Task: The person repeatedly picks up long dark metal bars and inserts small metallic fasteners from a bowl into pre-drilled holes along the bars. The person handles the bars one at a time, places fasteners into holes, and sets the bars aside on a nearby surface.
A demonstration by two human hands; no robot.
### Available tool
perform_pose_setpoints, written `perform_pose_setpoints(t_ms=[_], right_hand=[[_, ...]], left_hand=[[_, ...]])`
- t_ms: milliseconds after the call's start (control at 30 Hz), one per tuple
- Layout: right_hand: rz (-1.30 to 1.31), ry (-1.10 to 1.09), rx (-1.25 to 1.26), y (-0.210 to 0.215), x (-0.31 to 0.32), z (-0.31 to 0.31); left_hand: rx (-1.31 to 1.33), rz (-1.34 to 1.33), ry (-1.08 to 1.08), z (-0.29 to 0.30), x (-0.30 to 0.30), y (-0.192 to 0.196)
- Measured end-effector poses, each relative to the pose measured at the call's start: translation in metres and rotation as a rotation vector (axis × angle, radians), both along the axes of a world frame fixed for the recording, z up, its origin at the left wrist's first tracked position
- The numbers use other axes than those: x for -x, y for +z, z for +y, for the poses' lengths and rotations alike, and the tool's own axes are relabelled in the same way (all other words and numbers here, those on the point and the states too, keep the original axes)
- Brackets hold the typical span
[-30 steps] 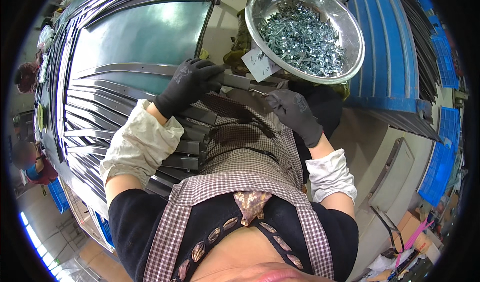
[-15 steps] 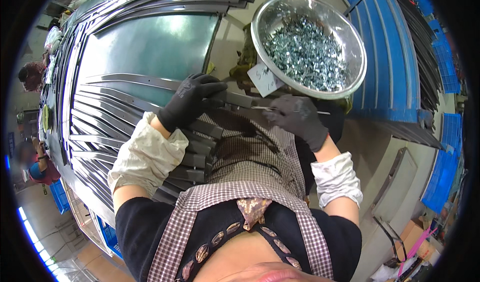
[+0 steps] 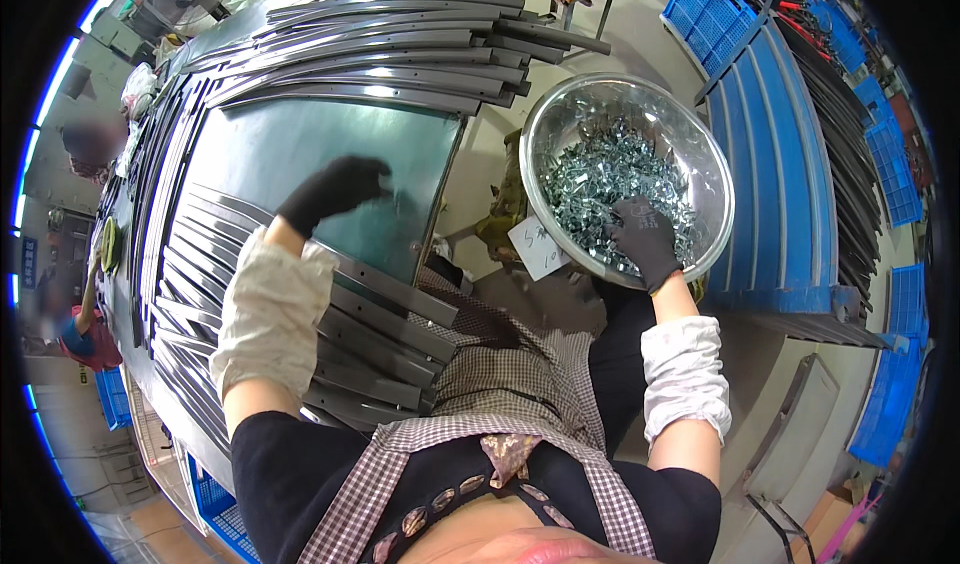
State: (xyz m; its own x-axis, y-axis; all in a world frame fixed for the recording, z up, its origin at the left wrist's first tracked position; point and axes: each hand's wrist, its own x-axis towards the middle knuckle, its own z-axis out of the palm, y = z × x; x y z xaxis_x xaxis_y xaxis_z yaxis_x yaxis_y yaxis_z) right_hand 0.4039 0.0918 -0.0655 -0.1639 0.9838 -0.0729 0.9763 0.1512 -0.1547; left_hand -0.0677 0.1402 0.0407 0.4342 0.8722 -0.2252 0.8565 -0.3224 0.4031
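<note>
My right hand [image 3: 643, 239], in a black glove, reaches into a round steel bowl [image 3: 710, 174] and rests on a heap of small shiny metal clips [image 3: 600, 174]. Whether its fingers hold a clip is hidden. My left hand [image 3: 335, 189], also black-gloved, hovers with curled fingers over the dark green worktable [image 3: 300, 144], apart from the long grey metal strips [image 3: 370, 314] stacked near my body. A white paper tag [image 3: 535, 247] hangs at the bowl's near rim.
More long metal strips [image 3: 400, 44] lie stacked along the table's far side and left edge. Blue plastic crates [image 3: 780, 154] stand to the right of the bowl. Another person [image 3: 85, 339] is at the far left.
Both hands left the metal strip in front of me. The right hand moved up into the bowl of clips; the left hand lifted over the green tabletop.
</note>
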Motion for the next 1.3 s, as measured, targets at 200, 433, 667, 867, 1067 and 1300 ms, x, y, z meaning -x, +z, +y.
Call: perform_pose_setpoints(t_ms=[200,433,667,867,1067,1300], right_hand=[[0.201,0.002,-0.109,-0.001,-0.007,-0.002],[0.213,-0.066,-0.048,0.002,-0.015,-0.003],[0.194,0.028,-0.002,-0.010,-0.006,-0.002],[0.135,-0.046,0.019,-0.002,0.008,-0.007],[0.140,-0.019,0.022,-0.009,0.005,0.000],[0.239,0.167,-0.124,-0.017,-0.004,0.002]], left_hand=[[-0.646,0.213,0.155,0.120,-0.024,-0.024],[-0.786,0.158,0.213,0.151,-0.010,-0.079],[-0.899,0.099,0.112,0.112,-0.006,-0.072],[-0.903,0.172,-0.264,0.100,0.006,-0.063],[-0.755,0.365,-0.347,0.074,-0.008,-0.019],[-1.037,0.474,-0.400,0.150,-0.024,0.044]])
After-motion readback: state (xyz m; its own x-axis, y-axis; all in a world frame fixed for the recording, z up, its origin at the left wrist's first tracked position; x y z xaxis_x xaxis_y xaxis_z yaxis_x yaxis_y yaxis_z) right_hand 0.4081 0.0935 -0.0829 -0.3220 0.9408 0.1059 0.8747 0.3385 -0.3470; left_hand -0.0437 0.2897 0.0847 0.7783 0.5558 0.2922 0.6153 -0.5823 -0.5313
